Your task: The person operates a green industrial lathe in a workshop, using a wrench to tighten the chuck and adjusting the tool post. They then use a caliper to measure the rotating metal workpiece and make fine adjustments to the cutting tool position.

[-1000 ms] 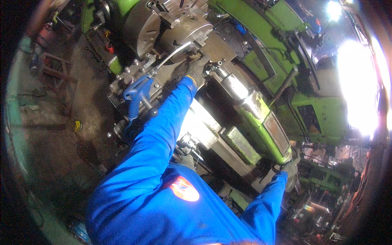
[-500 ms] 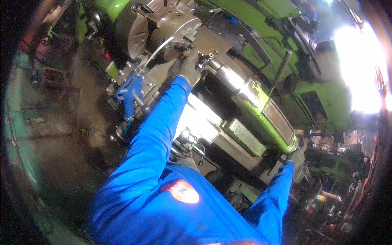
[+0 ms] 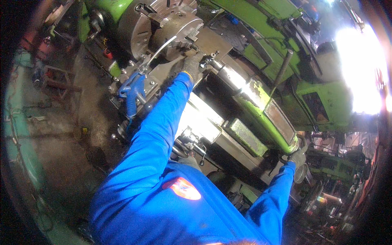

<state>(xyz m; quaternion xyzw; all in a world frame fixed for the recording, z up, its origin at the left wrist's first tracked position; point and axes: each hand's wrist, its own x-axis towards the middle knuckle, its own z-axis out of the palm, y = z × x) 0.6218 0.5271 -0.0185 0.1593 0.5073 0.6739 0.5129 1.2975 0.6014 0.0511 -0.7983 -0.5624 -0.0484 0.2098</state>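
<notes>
I stand at a green metal lathe. My left hand [image 3: 191, 66], in a dark grey work glove, is closed in the gap between the jawed lathe chuck [image 3: 176, 29] and the steel tailstock quill [image 3: 231, 77]. What its fingers hold there is hidden. A small metal fitting with a knob [image 3: 210, 58] sits at the quill's end, right beside that hand. My right hand [image 3: 298, 156], gloved too, is wrapped round the rim of the handwheel [image 3: 302, 143] at the outer end of the green tailstock [image 3: 272, 116].
A blue air gun [image 3: 132, 90] with a pale curved nozzle lies on the carriage left of my forearm. A lever [image 3: 282, 69] rises from the tailstock. Below, a small crank handle [image 3: 201, 157] sticks out. A bright lamp glares at upper right.
The whole view has shifted slightly. Both hands stay at the same places, the left by the chuck and the right at the handwheel.
</notes>
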